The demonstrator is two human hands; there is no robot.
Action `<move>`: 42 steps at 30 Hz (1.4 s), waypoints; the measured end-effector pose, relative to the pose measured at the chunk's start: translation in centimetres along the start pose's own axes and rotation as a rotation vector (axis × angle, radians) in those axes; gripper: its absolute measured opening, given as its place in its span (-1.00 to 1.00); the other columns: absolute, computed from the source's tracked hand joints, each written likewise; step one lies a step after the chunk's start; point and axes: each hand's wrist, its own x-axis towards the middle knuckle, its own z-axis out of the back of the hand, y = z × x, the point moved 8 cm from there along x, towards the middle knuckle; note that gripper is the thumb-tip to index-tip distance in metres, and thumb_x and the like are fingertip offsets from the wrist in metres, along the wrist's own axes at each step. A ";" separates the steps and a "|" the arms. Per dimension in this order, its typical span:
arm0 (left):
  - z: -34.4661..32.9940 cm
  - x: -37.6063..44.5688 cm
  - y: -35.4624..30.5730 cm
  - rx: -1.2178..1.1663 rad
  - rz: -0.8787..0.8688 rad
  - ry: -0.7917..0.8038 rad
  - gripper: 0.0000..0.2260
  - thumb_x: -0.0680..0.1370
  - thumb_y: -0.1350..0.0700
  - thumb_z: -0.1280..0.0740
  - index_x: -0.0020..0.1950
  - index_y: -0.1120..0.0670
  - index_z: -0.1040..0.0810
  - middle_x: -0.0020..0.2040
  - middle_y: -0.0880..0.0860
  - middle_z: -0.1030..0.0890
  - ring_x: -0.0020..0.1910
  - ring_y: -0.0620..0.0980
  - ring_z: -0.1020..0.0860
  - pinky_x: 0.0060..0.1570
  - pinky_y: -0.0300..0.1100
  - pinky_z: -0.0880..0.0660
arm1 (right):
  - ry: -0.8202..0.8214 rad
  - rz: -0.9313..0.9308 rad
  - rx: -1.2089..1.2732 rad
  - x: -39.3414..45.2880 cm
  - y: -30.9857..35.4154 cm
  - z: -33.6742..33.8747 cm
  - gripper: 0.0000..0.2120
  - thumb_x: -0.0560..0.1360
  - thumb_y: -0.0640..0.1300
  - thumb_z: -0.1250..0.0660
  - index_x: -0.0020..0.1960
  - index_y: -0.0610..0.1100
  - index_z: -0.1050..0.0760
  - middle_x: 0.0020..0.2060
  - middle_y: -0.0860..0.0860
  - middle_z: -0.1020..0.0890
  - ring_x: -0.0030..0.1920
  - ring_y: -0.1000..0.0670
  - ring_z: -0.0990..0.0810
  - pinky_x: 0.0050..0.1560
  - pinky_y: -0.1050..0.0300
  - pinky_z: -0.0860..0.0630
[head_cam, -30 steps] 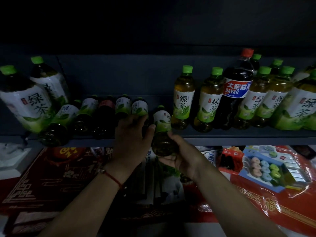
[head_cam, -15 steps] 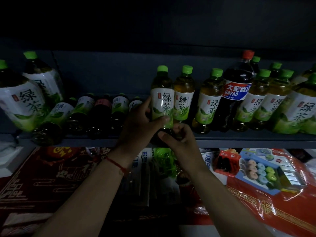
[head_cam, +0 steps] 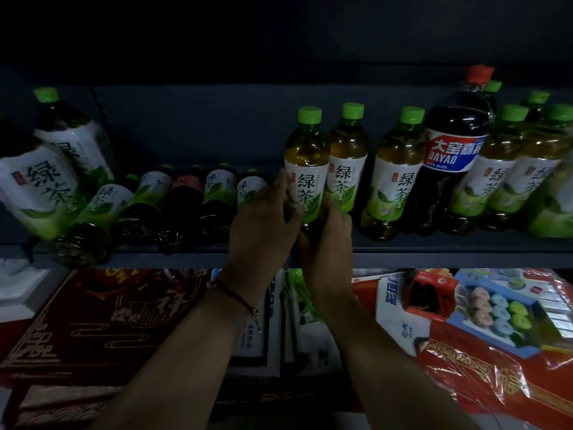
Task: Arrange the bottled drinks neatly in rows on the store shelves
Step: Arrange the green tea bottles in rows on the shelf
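Both hands wrap the lower half of one small clear plastic bottle of amber green tea with a green cap and white-and-green label [head_cam: 306, 169]. The left hand [head_cam: 263, 225] curls its fingers round the bottle's left side at label height, while the right hand [head_cam: 329, 234] cups the base from the right; a two-sided grasp like this probably serves to keep the bottle upright while it settles. The bottle stands upright near the front of the dark grey metal shelf [head_cam: 434, 255], just beside a matching standing green tea bottle [head_cam: 348, 162], so it appears to extend that row leftward.

Further right stand another tea bottle [head_cam: 395, 175], a tall dark cola bottle with a red cap and a blue-and-red label [head_cam: 451, 156], and more tea bottles. To the left, several small bottles lying on their sides [head_cam: 186, 200] point their caps towards the back wall; they look not yet sorted. Two large green tea bottles [head_cam: 40, 178] lean at the far left.

Below the shelf lie red patterned packages [head_cam: 102, 318] and a blue box of pastel round items under plastic wrap [head_cam: 502, 308]. The room is dim, the back wall dark.
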 end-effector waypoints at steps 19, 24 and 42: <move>4.9 -4.2 4.0 0.359 -0.226 0.115 -0.48 0.55 -0.09 -0.17 0.49 0.06 -0.36 0.35 0.21 -0.44 0.30 0.29 -0.42 0.30 0.19 -0.35 | 0.399 0.299 -0.510 -4.0 4.9 -0.5 -0.31 0.58 -0.01 -0.31 0.61 -0.05 -0.06 0.59 -0.08 -0.08 0.58 -0.09 -0.04 0.54 -0.04 -0.14; 4.1 -6.4 7.7 0.537 -0.157 0.294 -0.36 0.61 -0.08 -0.21 0.62 0.01 -0.02 0.61 0.17 0.01 0.57 0.25 0.03 0.50 0.22 0.10 | 0.612 0.189 -0.553 -3.5 7.3 -4.3 -0.31 0.62 0.14 -0.21 0.62 -0.01 0.03 0.59 -0.09 -0.05 0.57 -0.10 -0.07 0.51 0.01 -0.17; 4.3 -5.8 7.3 0.398 -0.197 0.196 -0.44 0.51 0.09 -0.36 0.50 0.13 -0.36 0.45 0.17 -0.41 0.41 0.32 -0.36 0.37 0.32 -0.21 | 0.509 -0.719 0.097 -3.9 3.6 -5.6 -0.64 0.45 0.02 -0.48 0.12 -0.16 -0.55 0.07 -0.13 -0.65 0.05 -0.10 -0.64 -0.10 0.08 -0.61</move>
